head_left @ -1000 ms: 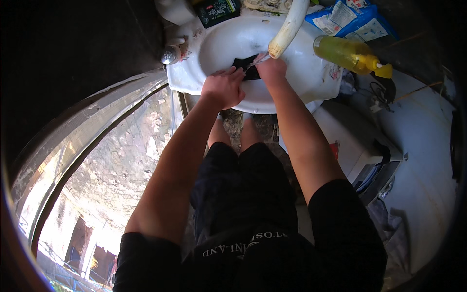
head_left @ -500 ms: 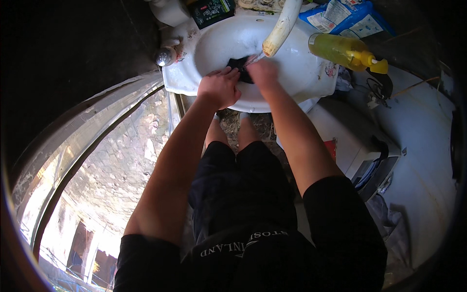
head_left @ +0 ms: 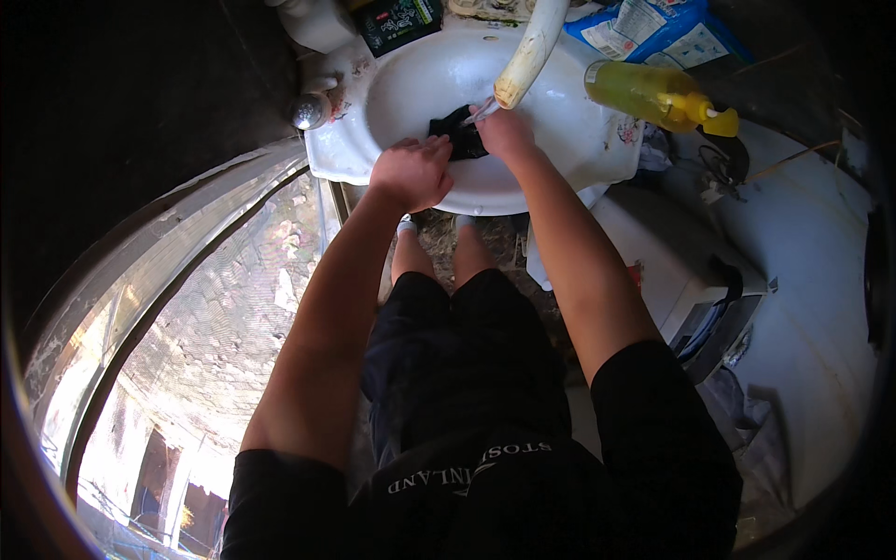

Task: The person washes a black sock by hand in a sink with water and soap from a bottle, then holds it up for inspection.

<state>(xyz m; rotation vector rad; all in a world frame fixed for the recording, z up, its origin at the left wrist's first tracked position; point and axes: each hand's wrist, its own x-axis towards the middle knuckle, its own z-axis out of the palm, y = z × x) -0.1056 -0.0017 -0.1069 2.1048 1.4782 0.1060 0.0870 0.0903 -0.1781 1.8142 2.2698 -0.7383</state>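
A dark, crumpled black cloth lies in the bowl of the white washbasin. At its left edge, my left hand has its fingers curled onto the fabric. My right hand closes on the cloth's right side, its fingertips partly hidden. Over that side hangs a thick, off-white spout, and a thin stream of water falls from it beside the right fingers.
A yellow-green pump bottle lies on the basin's right edge beside a blue packet. A dark packet, a white bottle and a silver-topped container stand at the left. A pale boxy appliance is below right.
My right hand, blurred by motion before, now shows sharply at the cloth's right side. The cloth looks more spread out, and my left hand's fingers are more curled.
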